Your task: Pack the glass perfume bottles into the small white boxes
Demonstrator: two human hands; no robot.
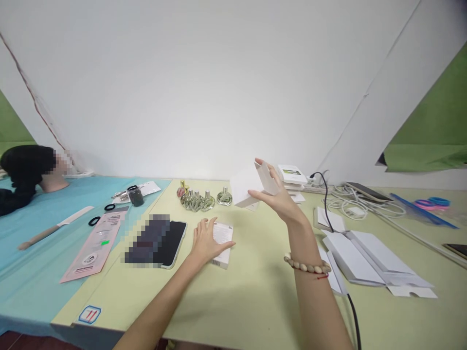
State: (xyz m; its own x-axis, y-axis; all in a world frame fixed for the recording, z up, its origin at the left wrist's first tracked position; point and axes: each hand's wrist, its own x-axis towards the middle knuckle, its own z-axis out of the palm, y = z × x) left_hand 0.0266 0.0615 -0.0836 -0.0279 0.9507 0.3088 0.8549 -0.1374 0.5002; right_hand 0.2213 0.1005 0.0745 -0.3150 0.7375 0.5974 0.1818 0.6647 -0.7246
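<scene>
Fingers of the right hand [279,197] grip a white carton [241,188] raised right of middle; too loose a hold could let it fall against the bottles [207,202] to its left, while squeezing could crease its thin walls. The left hand [206,243] spreads over a printed box [224,234] lying near the middle; whether it grips, I cannot tell. What both containers hold is hidden; the far-left jar [136,197] looks dark inside.

You hold a plain white box [246,188] tilted in the air, with a printed white carton [224,234] lying flat, nearer and left.
</scene>
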